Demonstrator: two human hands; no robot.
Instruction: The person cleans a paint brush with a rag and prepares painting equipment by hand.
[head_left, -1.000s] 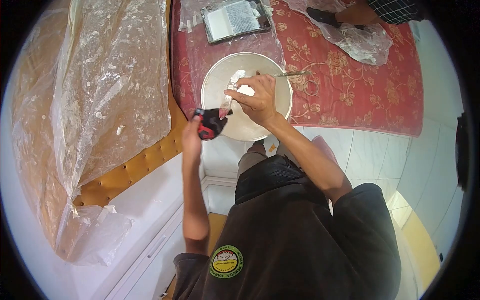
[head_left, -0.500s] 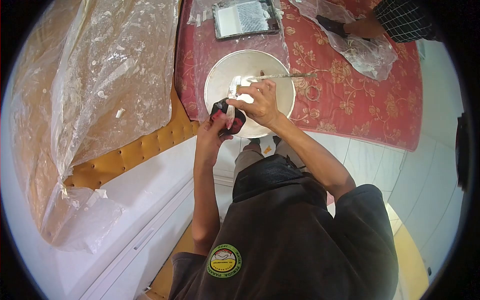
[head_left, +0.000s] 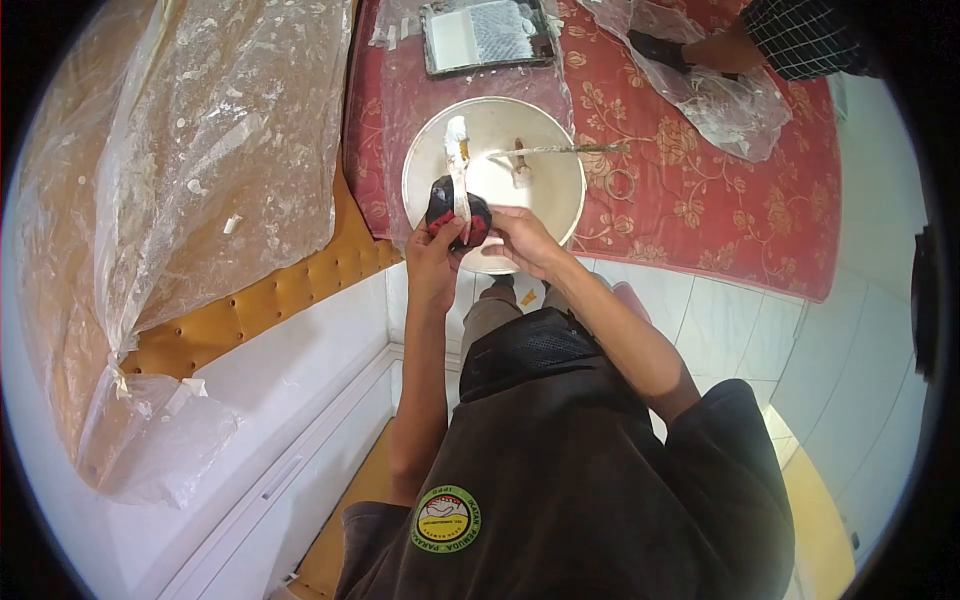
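My left hand [head_left: 434, 262] is closed around a black and red item [head_left: 479, 218], whose exact kind I cannot make out, and the pale handle of a paintbrush [head_left: 457, 160]. The brush stands across the item, its white-coated bristles pointing away from me. My right hand [head_left: 528, 242] has its fingertips on the item's right edge. Both hands are over the near part of a large white bucket [head_left: 574, 205]. Across the bucket's rim lies a paint-stained stick [head_left: 600, 148], and a small brown-handled tool [head_left: 520, 165] shows inside.
Behind the bucket lies a paint tray [head_left: 437, 62] on plastic sheeting over a red floral mattress [head_left: 720, 225]. Another person's gloved hand [head_left: 660, 52] rests on plastic at the upper right. Paint-spotted plastic [head_left: 230, 130] drapes a tufted yellow panel [head_left: 250, 310] on the left.
My right hand has come away from the brush's bristle end, down to the right side of the black and red item. The brush now stands more upright in my left hand.
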